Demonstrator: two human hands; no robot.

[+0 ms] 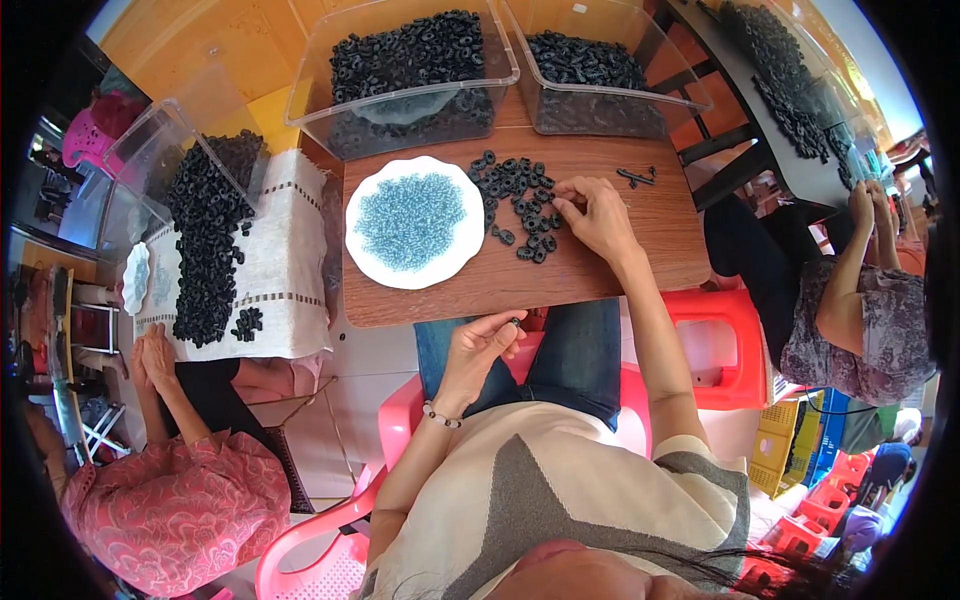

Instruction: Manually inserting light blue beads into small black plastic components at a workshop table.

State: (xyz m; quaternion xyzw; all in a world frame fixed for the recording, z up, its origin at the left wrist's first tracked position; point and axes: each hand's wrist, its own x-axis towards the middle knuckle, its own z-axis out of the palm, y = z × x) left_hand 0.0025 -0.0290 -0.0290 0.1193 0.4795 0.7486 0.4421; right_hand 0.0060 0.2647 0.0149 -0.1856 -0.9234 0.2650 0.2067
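Observation:
My left hand (480, 352) is held over my lap, just off the table's near edge. Its thumb and forefinger pinch a small black piece (517, 322), mostly covered by the fingers. On the brown wooden table, my right hand (600, 217) has its fingertips drawn together at the right edge of a loose pile of black ring-shaped pieces (515, 185). Whatever may be between those fingertips is hidden. Left of the pile, a white scalloped plate (358, 245) holds many tiny clear-blue beads (410, 222).
Two clear plastic bins (300, 118) (545, 120) full of black pieces stand beyond the table (450, 305). Thin black sticks (637, 178) lie at its right. At left, a person's hands (152, 355) rest by a cloth-covered table with heaped black pieces (205, 240). Another person (860, 300) works at right.

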